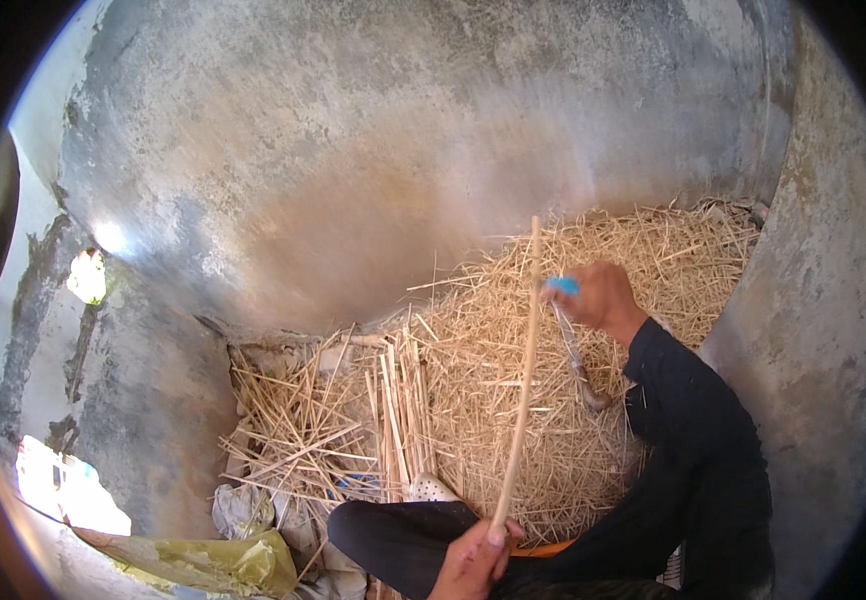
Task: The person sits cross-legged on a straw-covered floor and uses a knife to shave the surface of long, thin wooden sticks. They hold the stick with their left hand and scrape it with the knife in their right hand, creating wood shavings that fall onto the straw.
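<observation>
Stick appears mid-scraping: left hand fingers clamp its base, right hand fingers curl around a blue piece; next stroke likely needs steady bracing.

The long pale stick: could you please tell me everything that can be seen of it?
The long stick is slender, pale yellow-brown and looks like wood or cane. It appears slightly curved, though the lens may add to this. From the grip of the left hand, closed around its lower part, it slants up and a little right, in front of the straw, to a free upper tip. The right hand holds a blue thing beside its upper part; whether they touch is unclear.
</observation>
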`<state>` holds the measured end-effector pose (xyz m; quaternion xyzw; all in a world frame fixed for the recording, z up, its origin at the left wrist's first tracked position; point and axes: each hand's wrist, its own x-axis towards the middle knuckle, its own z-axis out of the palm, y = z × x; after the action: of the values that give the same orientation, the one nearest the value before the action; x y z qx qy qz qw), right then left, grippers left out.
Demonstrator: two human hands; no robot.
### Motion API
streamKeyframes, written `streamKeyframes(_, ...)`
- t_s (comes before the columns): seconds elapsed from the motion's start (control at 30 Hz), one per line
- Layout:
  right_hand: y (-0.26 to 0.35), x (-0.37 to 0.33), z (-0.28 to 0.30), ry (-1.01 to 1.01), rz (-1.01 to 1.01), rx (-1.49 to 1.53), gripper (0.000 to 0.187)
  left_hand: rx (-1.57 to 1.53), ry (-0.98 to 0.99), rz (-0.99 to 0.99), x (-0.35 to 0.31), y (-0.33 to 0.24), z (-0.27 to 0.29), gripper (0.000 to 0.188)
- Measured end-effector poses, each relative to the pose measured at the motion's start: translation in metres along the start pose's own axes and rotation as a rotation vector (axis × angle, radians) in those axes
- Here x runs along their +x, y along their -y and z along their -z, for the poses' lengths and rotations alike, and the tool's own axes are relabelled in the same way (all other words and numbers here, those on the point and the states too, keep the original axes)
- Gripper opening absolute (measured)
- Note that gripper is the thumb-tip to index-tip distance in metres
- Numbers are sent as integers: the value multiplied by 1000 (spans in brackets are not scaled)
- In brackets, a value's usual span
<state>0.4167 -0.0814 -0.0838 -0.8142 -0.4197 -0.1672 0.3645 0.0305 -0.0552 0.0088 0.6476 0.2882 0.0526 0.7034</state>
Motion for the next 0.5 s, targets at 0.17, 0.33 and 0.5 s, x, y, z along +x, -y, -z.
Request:
streamKeyframes(0.17,-14,21,25,4,-143,-154,81,-48,38,9,2,0,0,42)
streamKeyframes(0.33,-68,28,38,-72,-590,51,81,-138,178,75,-10,27,13,39)
streamKeyframes(0.5,-52,12,49,27,-539,64,76,-211,-38,76,9,39,33,32)
